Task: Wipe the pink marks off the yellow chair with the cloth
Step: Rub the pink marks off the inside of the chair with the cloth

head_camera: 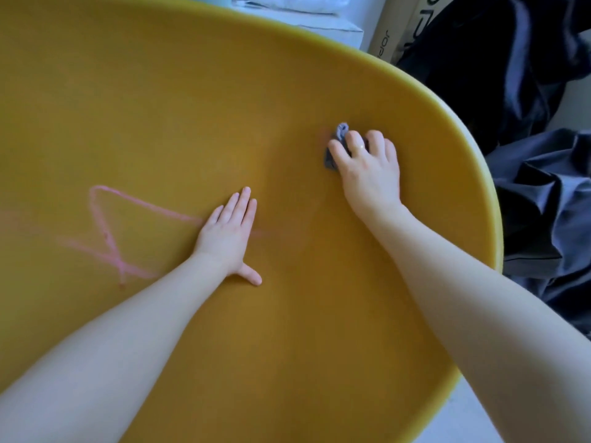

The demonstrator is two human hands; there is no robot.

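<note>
While the yellow chair fills nearly the whole head view as a broad curved surface, both bare forearms reach onto it from the lower edge. The right hand sits near the chair's right rim, its fingers curled down over a small grey cloth that is bunched beneath them and pressed against the yellow surface; only a wad of the cloth shows past the fingertips and beside the index finger. A faint pinkish smear lies just to the left of the cloth. The left hand lies flat on the chair, palm down, fingers straight and close together, thumb spread out to the side, holding nothing. It rests over the right end of the pink marks, which run as looping, crossing lines across the left part of the surface; a short, paler stretch of pink continues just to the right of this hand. Beyond the chair's right rim lies crumpled dark fabric, and a cardboard box with lettering stands near the top.
</note>
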